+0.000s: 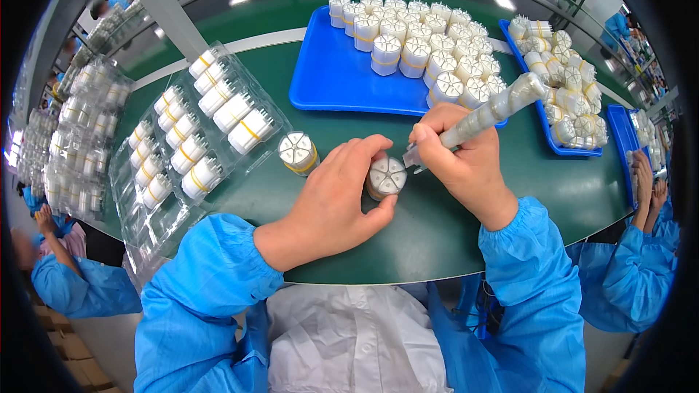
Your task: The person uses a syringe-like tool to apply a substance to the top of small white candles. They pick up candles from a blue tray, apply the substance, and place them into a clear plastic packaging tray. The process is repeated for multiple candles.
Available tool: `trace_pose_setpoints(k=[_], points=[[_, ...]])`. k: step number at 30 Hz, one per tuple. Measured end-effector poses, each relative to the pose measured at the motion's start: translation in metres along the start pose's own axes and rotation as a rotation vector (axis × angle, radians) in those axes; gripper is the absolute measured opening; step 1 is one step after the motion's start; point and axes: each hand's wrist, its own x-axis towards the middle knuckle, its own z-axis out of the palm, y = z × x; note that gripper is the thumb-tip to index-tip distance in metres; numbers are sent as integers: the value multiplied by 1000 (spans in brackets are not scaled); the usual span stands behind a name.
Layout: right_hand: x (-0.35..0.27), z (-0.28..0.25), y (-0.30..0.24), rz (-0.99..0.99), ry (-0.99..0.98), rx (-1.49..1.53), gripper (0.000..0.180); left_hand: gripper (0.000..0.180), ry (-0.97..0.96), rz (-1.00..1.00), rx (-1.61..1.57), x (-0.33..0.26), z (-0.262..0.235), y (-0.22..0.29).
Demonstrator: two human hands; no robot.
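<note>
My left hand (328, 196) is closed around a white cylindrical bundle (386, 175), standing on the green tabletop with its round, wedge-segmented end up. Thumb and fingers grip its sides. My right hand (466, 167) grips a thick pen-shaped tool (495, 110) that looks wrapped in clear film. Its pale tip points down beside the bundle's right edge; whether it touches cannot be made out. To the left of my left hand stands another white bundle (298, 151) with a yellow band round it.
Left, a clear plastic blister tray (153, 222) holds several banded bundles on their sides. A blue tray (328, 91) with many upright bundles lies ahead. Further right is a second filled blue tray (575, 151). Another person's hands (642, 182) work at the far right, near a third blue tray (619, 131).
</note>
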Motion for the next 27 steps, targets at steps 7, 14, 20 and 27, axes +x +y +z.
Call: trace_pose_setpoints(k=[7, 14, 20, 27], points=[[-3, 3, 3, 17, -90, -51, 13, 61, 8, 60, -81, 0, 2, -4], [-6, 6, 4, -29, -85, -86, 13, 66, -57, -43, 102, 4, -6, 3], [0, -2, 3, -84, -47, -67, 12, 69, 16, 48, -40, -2, 2, -3], [-6, 7, 4, 21, -116, 3, 10, 68, -17, 92, -62, 0, -2, -2]])
